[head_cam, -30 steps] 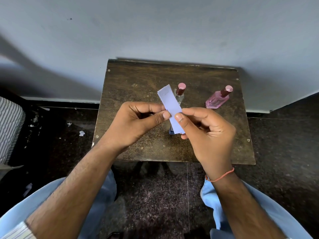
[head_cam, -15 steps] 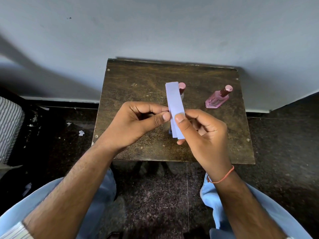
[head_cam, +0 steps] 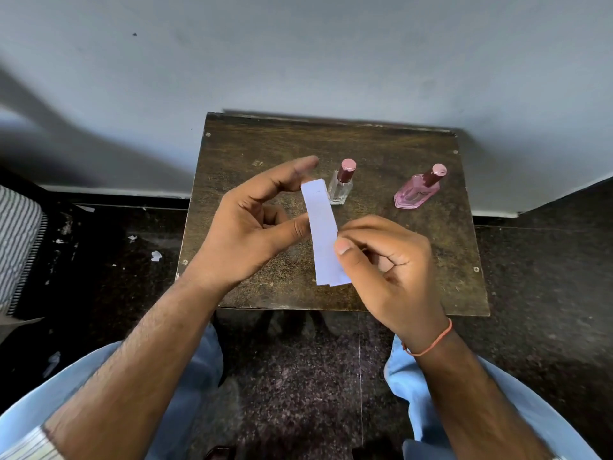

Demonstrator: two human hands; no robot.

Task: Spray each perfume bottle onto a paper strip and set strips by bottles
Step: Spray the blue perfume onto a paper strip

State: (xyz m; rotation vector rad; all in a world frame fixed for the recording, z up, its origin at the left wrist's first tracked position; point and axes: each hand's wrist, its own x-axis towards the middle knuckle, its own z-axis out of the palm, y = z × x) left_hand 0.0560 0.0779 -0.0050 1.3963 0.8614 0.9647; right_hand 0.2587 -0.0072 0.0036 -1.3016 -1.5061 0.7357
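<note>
A pale paper strip (head_cam: 322,227) stands nearly upright above the small dark wooden table (head_cam: 252,144), with a second strip's edge peeking out at its bottom. My right hand (head_cam: 388,267) pinches the strips between thumb and fingers at their right side. My left hand (head_cam: 252,224) is spread, its thumb tip touching the strip's left edge and its forefinger lifted clear. A clear glass perfume bottle (head_cam: 340,190) with a pink cap stands just behind the strip's top. A pink perfume bottle (head_cam: 414,194) with the same kind of cap stands to the right.
The table backs onto a grey wall (head_cam: 298,61). Dark speckled floor (head_cam: 547,277) surrounds it, with paper scraps (head_cam: 156,255) at the left. A striped object (head_cam: 16,244) sits at the left edge. My knees in light blue trousers are at the bottom.
My left hand has opened, its forefinger lifting off the strip. The strip has shifted a little left and lower, uncovering the clear bottle. My right hand keeps its hold.
</note>
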